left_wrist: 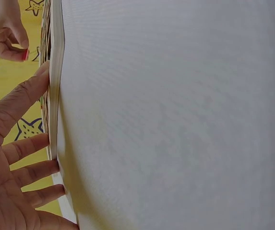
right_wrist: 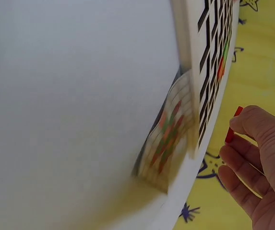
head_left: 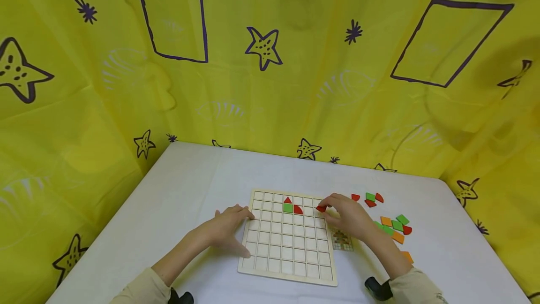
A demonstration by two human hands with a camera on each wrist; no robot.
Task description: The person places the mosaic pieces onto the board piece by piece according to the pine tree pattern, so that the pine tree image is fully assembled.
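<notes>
A wooden grid board [head_left: 287, 253] lies on the white table. In its upper rows sit a red triangle [head_left: 288, 200], a green square [head_left: 288, 208] just below it, and a red quarter-circle [head_left: 298, 209] to the square's right. My left hand [head_left: 225, 230] rests against the board's left edge, thumb and fingers spread along the rim [left_wrist: 55, 96]. Between thumb and index finger, my right hand [head_left: 349, 216] pinches a small red tile [right_wrist: 234, 125] over the board's upper right side. Its exact shape is partly hidden by the fingertips.
A printed pattern card [head_left: 342, 240] sticks out from beside the board's right edge, under the right forearm. Loose red, green and orange tiles [head_left: 397, 225] are scattered at the right, with another small group [head_left: 370, 196] behind. A yellow curtain [head_left: 261, 93] surrounds the table.
</notes>
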